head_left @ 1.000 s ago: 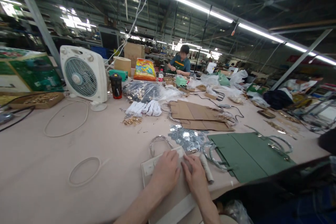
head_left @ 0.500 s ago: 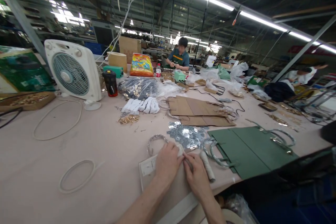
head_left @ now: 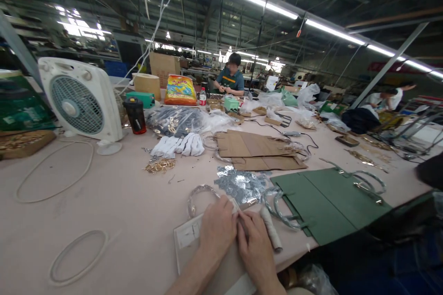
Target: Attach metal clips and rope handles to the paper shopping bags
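Note:
A beige bag panel (head_left: 186, 258) lies at the table's front edge, with a wrapped looped handle (head_left: 203, 188) at its far side. My left hand (head_left: 218, 223) rests on its upper edge, fingers curled around it. Close beside, my right hand (head_left: 255, 238) pinches at the same edge; whatever is between those fingertips is hidden. The fingertips of both hands meet there. A grey-beige roll (head_left: 271, 231) lies just right of my right hand. Beyond my hands is a heap of small shiny metal plates (head_left: 238, 183). Green bag panels (head_left: 328, 200) with wrapped handles lie to the right.
Brown bag panels (head_left: 254, 144), white gloves (head_left: 178, 145) and gold-coloured hardware (head_left: 159, 166) lie farther back. A box fan (head_left: 78, 101) and a dark tumbler (head_left: 135, 117) stand at left. A coiled white tube (head_left: 79, 258) lies front left. A co-worker (head_left: 230, 78) sits across the table.
The view has shifted slightly, so most things sit farther left in the picture. My hands stay together at the panel's upper edge, the right fingers a little closer to the left.

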Demonstrator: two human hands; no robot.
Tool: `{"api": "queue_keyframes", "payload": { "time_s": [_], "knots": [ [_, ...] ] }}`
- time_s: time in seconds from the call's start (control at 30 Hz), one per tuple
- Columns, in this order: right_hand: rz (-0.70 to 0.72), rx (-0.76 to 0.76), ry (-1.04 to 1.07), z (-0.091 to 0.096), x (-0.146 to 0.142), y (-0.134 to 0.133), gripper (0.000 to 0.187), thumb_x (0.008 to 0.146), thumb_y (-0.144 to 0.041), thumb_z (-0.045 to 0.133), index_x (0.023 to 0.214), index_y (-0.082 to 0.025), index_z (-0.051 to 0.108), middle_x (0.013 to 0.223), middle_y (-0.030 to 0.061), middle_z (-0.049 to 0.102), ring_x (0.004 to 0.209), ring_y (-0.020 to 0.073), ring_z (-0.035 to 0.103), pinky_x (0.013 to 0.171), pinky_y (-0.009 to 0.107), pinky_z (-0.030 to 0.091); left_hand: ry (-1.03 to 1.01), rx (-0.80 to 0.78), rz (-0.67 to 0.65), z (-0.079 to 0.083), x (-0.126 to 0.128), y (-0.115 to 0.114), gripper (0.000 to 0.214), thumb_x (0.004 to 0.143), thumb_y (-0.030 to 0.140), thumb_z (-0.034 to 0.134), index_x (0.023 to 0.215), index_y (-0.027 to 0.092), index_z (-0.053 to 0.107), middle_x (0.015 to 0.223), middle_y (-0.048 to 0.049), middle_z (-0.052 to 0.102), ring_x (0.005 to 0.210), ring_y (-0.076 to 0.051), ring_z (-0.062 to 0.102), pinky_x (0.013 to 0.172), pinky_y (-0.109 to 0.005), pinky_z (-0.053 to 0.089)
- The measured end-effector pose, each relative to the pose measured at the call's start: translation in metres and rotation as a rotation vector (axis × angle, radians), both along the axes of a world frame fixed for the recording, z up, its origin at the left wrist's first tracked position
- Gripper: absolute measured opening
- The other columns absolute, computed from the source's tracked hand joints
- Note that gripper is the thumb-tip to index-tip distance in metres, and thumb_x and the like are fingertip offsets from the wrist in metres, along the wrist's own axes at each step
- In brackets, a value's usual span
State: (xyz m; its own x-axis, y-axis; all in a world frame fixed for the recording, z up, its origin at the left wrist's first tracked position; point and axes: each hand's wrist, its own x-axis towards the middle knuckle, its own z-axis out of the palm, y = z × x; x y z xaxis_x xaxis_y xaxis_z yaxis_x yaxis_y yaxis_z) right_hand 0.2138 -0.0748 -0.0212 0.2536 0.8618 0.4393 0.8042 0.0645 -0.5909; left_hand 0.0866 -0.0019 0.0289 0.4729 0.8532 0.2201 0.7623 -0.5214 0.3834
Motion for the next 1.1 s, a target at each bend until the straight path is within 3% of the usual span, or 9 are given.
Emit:
{"api": "queue_keyframes", "payload": {
  "time_s": [0.13,0.27,0.4,0.53,0.73,0.93,1.1],
  "knots": [
    [0.007,-0.012,0.022,-0.002,0.001,-0.002,0.031,0.100,-0.030,0.054,0.125,-0.028,0.071,0.120,0.0113,0.069,0.115,0.0300,0.063,0.102,0.047,0.054,-0.018,0.010,0.012,-0.001,0.002,-0.001,0.014,0.097,0.020,0.052,0.094,0.023,0.066,0.107,-0.0041,0.065,0.091,-0.025,0.061,0.080,-0.040,0.042],
    [0.048,0.003,0.153,0.015,0.024,0.003,0.033,0.101,-0.036,0.055,0.128,-0.026,0.070,0.124,0.0110,0.071,0.112,0.0271,0.068,0.096,0.040,0.058,-0.029,0.031,0.027,-0.005,0.001,-0.002,0.013,0.098,0.022,0.051,0.095,0.023,0.064,0.106,-0.0044,0.064,0.094,-0.026,0.061,0.083,-0.041,0.043],
    [-0.109,0.089,0.218,0.044,0.080,0.037,0.032,0.099,-0.042,0.056,0.116,-0.023,0.075,0.117,0.0110,0.076,0.105,0.0259,0.070,0.094,0.040,0.056,-0.014,0.039,0.008,-0.006,0.001,-0.002,0.009,0.097,0.025,0.055,0.098,0.022,0.064,0.107,-0.0060,0.063,0.098,-0.028,0.061,0.086,-0.042,0.044],
    [0.006,-0.100,0.183,0.058,0.130,0.087,0.029,0.090,-0.039,0.058,0.100,-0.021,0.080,0.101,0.0080,0.080,0.094,0.0246,0.072,0.091,0.039,0.055,-0.016,0.041,0.005,-0.004,0.001,-0.001,0.011,0.097,0.024,0.053,0.099,0.022,0.064,0.105,-0.0064,0.063,0.100,-0.028,0.061,0.087,-0.042,0.044],
    [0.110,-0.257,0.122,0.045,0.152,0.131,0.016,0.071,-0.029,0.070,0.080,-0.022,0.081,0.077,0.0031,0.080,0.074,0.0223,0.070,0.080,0.035,0.053,-0.048,0.031,0.017,-0.005,0.000,-0.002,0.008,0.095,0.022,0.056,0.098,0.022,0.063,0.105,-0.0060,0.064,0.101,-0.027,0.061,0.088,-0.042,0.044],
    [0.141,-0.402,0.217,0.027,0.163,0.147,0.016,0.066,-0.032,0.074,0.073,-0.018,0.079,0.065,0.0016,0.076,0.063,0.0178,0.064,0.065,0.028,0.049,-0.083,0.007,0.029,-0.006,-0.001,-0.001,0.008,0.093,0.026,0.060,0.098,0.021,0.062,0.107,-0.0067,0.063,0.102,-0.027,0.060,0.090,-0.042,0.047],
    [0.119,-0.413,0.343,0.017,0.166,0.152,0.016,0.062,-0.032,0.079,0.062,-0.017,0.072,0.055,-0.0001,0.068,0.055,0.0144,0.055,0.058,0.026,0.041,-0.144,-0.022,-0.011,-0.009,-0.006,0.003,0.023,0.087,0.033,0.071,0.103,0.021,0.061,0.109,-0.0068,0.061,0.105,-0.026,0.060,0.092,-0.040,0.049]
  ]
}}
